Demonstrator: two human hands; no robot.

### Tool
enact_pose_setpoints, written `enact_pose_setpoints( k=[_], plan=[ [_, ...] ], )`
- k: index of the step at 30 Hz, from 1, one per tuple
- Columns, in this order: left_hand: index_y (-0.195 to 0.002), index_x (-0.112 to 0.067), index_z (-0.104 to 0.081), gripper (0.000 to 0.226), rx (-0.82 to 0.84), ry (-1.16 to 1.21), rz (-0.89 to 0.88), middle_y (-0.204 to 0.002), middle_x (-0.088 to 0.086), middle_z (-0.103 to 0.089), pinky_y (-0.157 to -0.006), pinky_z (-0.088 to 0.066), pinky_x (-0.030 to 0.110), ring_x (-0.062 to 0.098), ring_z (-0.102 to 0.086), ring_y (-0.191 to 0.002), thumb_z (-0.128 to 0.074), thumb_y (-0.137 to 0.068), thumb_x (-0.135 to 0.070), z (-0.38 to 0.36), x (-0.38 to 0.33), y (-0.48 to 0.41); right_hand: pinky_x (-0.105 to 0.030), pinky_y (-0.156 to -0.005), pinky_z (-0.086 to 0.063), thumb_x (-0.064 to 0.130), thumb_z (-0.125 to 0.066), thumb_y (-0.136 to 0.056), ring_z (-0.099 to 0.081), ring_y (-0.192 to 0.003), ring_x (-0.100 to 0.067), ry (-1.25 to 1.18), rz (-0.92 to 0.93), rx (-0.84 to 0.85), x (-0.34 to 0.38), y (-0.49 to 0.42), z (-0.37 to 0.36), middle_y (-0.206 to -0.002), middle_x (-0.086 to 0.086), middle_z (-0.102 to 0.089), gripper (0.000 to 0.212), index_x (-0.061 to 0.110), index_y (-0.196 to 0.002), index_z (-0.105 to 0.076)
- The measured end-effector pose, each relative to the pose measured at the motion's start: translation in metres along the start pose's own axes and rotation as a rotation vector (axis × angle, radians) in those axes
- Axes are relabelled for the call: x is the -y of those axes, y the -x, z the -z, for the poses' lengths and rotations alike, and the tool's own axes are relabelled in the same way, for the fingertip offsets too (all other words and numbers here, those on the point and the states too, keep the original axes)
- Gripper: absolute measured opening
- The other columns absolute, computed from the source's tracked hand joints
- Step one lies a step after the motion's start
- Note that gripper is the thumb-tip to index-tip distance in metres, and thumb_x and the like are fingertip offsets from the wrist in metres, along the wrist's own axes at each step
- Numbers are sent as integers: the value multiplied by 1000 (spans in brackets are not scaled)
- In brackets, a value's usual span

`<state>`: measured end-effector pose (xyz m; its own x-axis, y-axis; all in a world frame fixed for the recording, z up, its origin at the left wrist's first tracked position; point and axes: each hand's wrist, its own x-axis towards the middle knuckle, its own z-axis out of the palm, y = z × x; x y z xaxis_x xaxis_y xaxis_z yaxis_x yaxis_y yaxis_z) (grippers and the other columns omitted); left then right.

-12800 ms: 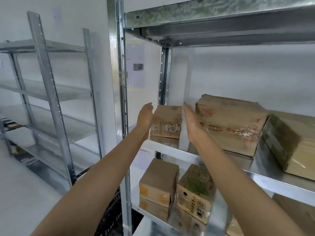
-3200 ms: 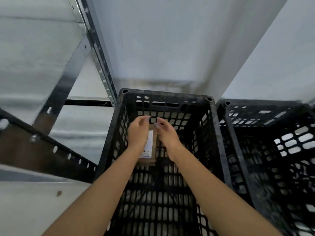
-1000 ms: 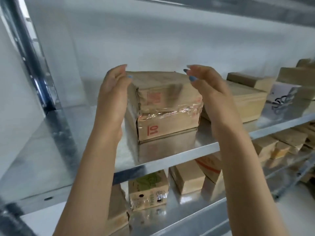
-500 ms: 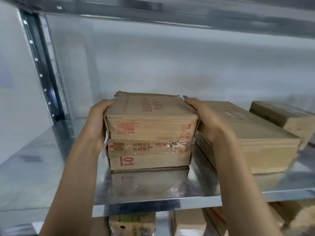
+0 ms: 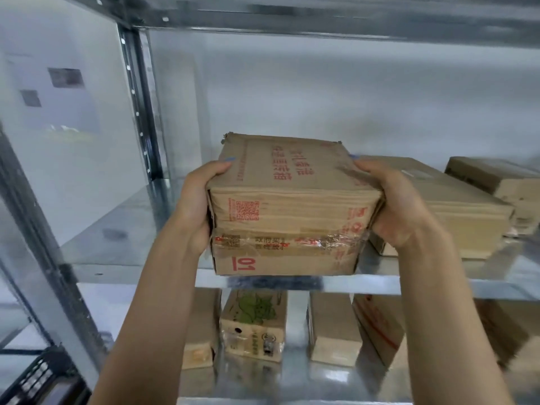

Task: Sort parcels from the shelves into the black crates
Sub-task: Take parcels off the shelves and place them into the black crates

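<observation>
A brown cardboard parcel [image 5: 286, 206] with red print, a QR code and clear tape is held at the front edge of the metal shelf [image 5: 122, 247]. My left hand [image 5: 198, 206] grips its left side, thumb on top. My right hand [image 5: 394, 206] grips its right side, fingers curled under. The parcel's front overhangs the shelf lip. A corner of a black crate [image 5: 38, 378] shows at the bottom left.
A flat parcel [image 5: 455, 217] lies just right of the held one, with another [image 5: 496, 179] behind it. The lower shelf holds several upright boxes, one with green print [image 5: 254, 323]. A steel upright [image 5: 140, 103] stands at the left, a shelf beam [image 5: 321, 16] overhead.
Both hands have closed round the parcel's sides and drawn it forward to the shelf's front edge; it now looks slightly raised and nearer to me.
</observation>
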<state>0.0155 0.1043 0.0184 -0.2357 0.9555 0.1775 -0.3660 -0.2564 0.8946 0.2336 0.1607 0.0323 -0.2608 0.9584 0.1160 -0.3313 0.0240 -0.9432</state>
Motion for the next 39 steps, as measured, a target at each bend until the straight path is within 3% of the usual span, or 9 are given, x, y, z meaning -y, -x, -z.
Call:
enact_pose_setpoints(
  k=[6, 9, 12, 17, 20, 24, 30, 35, 39],
  plan=[
    [-81, -17, -68, 24, 38, 76, -6, -69, -3, -72, -49, -51, 17, 10, -67, -58, -49, -95, -23, 13, -10, 96, -20, -55, -51, 25, -50, -92, -69, -67, -10, 12, 75, 2, -6, 105, -20, -78, 5, -73, 21, 21, -93, -70],
    [-66, -22, -73, 37, 14, 77, -5, -67, -5, -72, -48, -50, 16, 8, -67, -57, -49, -94, -21, 29, -16, 148, -24, -58, -54, 31, -55, -78, -70, -71, -13, -45, 44, 36, -14, 161, -33, -79, 1, -74, 23, 19, -91, -70],
    [-55, -23, -73, 50, -15, 54, 17, -61, -8, -70, -45, -49, 14, 5, -66, -53, -44, -95, -13, 45, -15, 200, -20, -52, -54, 33, -53, -75, -70, -66, -13, -103, -3, 27, -30, 210, -40, -77, -1, -73, 31, 16, -97, -67],
    [-89, -16, -62, 22, -56, 3, 96, -62, -8, -72, -44, -50, 16, 5, -68, -54, -42, -94, -8, 71, 11, 257, -20, -47, -52, 35, -56, -76, -71, -62, -12, -70, -127, -52, -73, 263, -39, -78, -3, -74, 31, 16, -97, -69],
    [-94, -15, -63, 25, -75, 5, 172, -64, -7, -73, -46, -51, 16, 5, -69, -57, -40, -95, -7, 82, 24, 274, -19, -51, -53, 30, -52, -92, -72, -68, -11, -57, -184, -88, -97, 279, -36, -83, -2, -76, 24, 15, -104, -67],
    [-90, -14, -66, 25, -74, 14, 258, -67, -4, -74, -48, -54, 18, 7, -71, -60, -42, -96, -10, 91, 38, 281, -18, -47, -51, 26, -48, -95, -72, -66, -10, -69, -232, -79, -114, 291, -30, -81, 0, -76, 24, 18, -112, -63],
    [-107, -23, -67, 28, -54, -24, 270, -80, -5, -75, -56, -56, 23, 9, -72, -69, -43, -98, -36, 93, 53, 270, -19, -50, -53, 24, -46, -97, -73, -70, -9, -36, -239, -85, -133, 291, -18, -84, 2, -76, 22, 19, -113, -61],
    [-90, -25, -73, 55, -101, -31, 433, -83, 4, -74, -70, -55, 36, 20, -70, -73, -37, -93, -66, 95, 57, 256, -25, -69, -58, 27, -61, -87, -71, -98, -18, 46, -181, -9, -149, 292, -11, -114, -3, -72, 44, 30, -131, -54],
    [-89, -22, -69, 56, -219, 60, 472, -74, 5, -76, -65, -49, 36, 24, -67, -80, -31, -96, -63, 99, 59, 253, -27, -77, -57, 26, -57, -82, -67, -110, -21, 150, -152, 81, -158, 296, -3, -123, 2, -68, 54, 42, -132, -48]
  ],
)
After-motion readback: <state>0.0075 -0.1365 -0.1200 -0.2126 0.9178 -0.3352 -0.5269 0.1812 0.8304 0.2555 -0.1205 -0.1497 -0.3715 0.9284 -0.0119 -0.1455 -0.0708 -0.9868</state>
